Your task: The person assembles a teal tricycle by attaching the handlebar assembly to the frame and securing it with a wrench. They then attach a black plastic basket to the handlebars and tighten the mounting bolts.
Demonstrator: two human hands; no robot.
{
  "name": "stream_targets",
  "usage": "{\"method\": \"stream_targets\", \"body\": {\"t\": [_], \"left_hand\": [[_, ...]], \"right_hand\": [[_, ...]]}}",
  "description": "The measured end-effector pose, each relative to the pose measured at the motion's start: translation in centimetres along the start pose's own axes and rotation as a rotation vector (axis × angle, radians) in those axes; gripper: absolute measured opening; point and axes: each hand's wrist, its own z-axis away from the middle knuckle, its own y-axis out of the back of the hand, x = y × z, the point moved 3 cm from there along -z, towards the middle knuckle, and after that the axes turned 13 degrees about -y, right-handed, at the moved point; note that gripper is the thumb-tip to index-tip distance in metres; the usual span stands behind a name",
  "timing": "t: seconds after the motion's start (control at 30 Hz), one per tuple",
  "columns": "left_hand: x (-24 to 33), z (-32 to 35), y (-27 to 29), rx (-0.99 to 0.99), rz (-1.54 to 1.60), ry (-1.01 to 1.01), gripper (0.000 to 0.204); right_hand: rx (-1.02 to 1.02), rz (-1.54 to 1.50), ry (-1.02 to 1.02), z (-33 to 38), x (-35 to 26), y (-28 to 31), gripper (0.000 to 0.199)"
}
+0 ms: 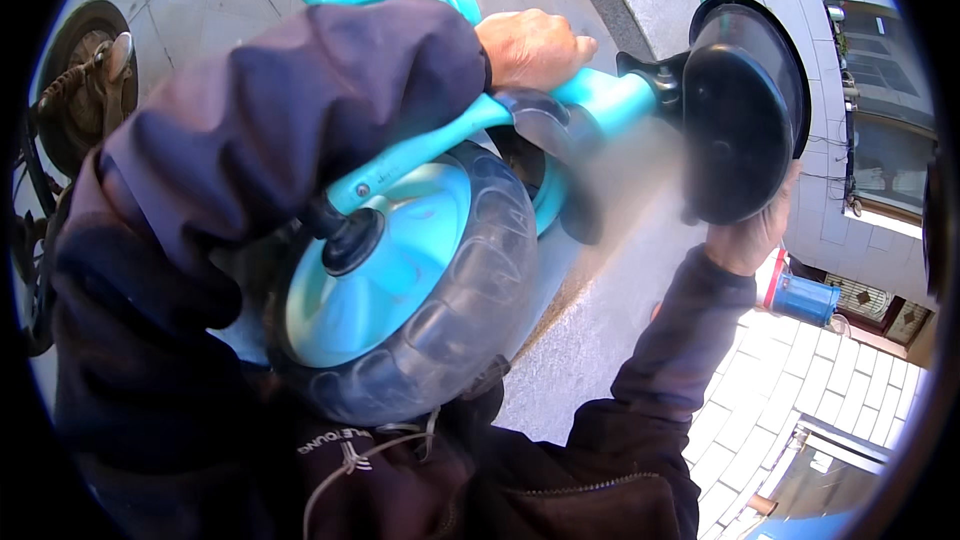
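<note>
A: Where's the turquoise kids' bike (pixel 495 210) at, and what are the hands doing?

B: Tipped up in front of the dark jacket (pixel 150 360), wheel (pixel 400 310) near the belly, probably so the body steadies it. Left hand (pixel 530 48)'s curled by the frame (pixel 605 95); right hand (pixel 752 235)'s up against the black saddle (pixel 738 125), likely balancing that end. Fingers are mostly hidden, so can't tell how tight either grip is.

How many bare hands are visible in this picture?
2: the left hand at the turquoise frame, and the right hand, partly hidden, at the black seat.
</note>
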Motion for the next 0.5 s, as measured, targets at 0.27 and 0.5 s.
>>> {"method": "stream_targets", "body": {"t": [0.27, 0.5], "left_hand": [[2.8, 2.0, -1.4, -0.23, 0.021, 0.107, 0.028], [2.8, 2.1, -1.6, -0.27, -0.026, 0.035, 0.029]], "right_hand": [[0.126, -0.046, -0.04, 4.7, 4.0, 1.5, 0.042], [0.137, 0.388, 0.034, 3.4, 0.9, 2.5, 0.033]]}}
